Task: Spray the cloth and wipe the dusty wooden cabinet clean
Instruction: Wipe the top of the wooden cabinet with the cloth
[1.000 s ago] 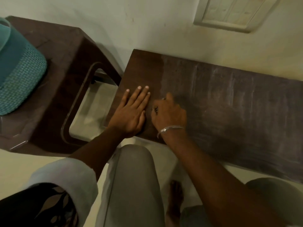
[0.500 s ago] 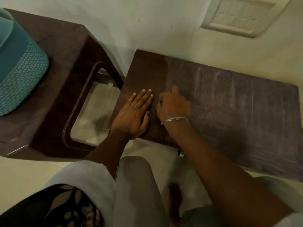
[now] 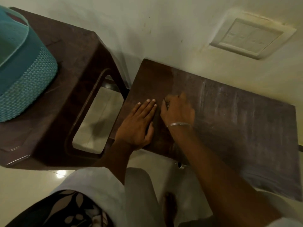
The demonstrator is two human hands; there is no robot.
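Observation:
The wooden cabinet top stands against the wall. Its left end is dark and clean, while the rest is grey with streaked dust. My left hand lies flat on the clean left front part, fingers together, holding nothing. Just to its right my right hand presses down with curled fingers at the border of the dusty area. It is blurred. Only a small dark bit of the cloth peeks out by the knuckles; the rest is hidden under the hand. No spray bottle is in view.
A brown plastic stool stands close to the cabinet's left side with a teal woven basket on it. A switch plate is on the wall behind. My knee and bare foot are below the front edge.
My right hand has slid a little away from me, toward the wall, across the cabinet top. My left hand has stayed flat in place. The view has shifted slightly.

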